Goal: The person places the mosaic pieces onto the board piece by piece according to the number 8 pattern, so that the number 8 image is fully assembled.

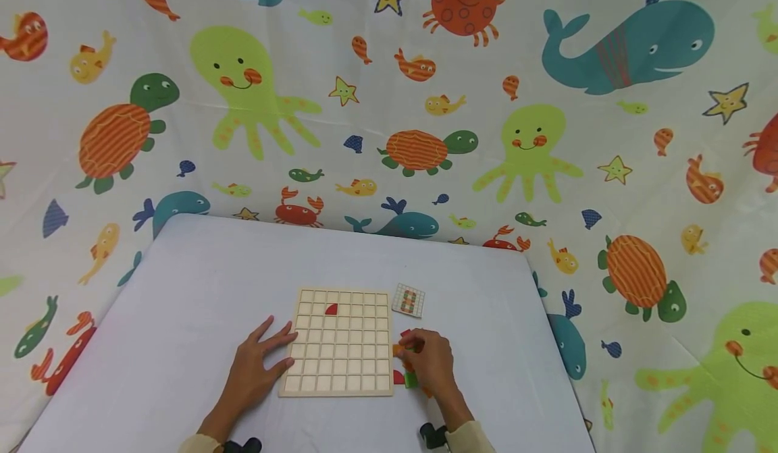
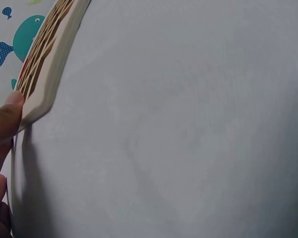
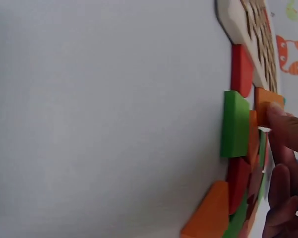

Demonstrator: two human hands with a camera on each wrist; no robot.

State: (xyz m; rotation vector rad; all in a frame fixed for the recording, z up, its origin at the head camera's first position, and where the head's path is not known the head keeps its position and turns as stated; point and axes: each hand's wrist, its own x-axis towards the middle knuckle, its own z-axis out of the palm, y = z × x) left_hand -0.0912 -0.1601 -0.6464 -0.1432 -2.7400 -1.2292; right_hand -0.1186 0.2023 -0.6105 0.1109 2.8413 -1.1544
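Note:
A wooden grid board (image 1: 336,393) lies on the white table. One red quarter-circle piece (image 1: 331,310) sits in a cell of its upper part. My left hand (image 1: 254,365) rests against the board's left edge with fingers spread, its thumb (image 2: 7,116) touching the rim. At the board's right side my right hand (image 1: 433,362) pinches an orange square block (image 3: 264,104) between thumb and fingers. Under and around that hand are loose blocks, among them a green block (image 3: 235,124), a red piece (image 3: 241,70) and an orange piece (image 3: 210,213). The hand partly hides the pile in the head view.
A small pattern card (image 1: 408,300) with a printed grid lies beside the board's upper right corner. White cloth covers the table (image 1: 243,264). Behind it hangs a curtain (image 1: 377,109) printed with sea animals.

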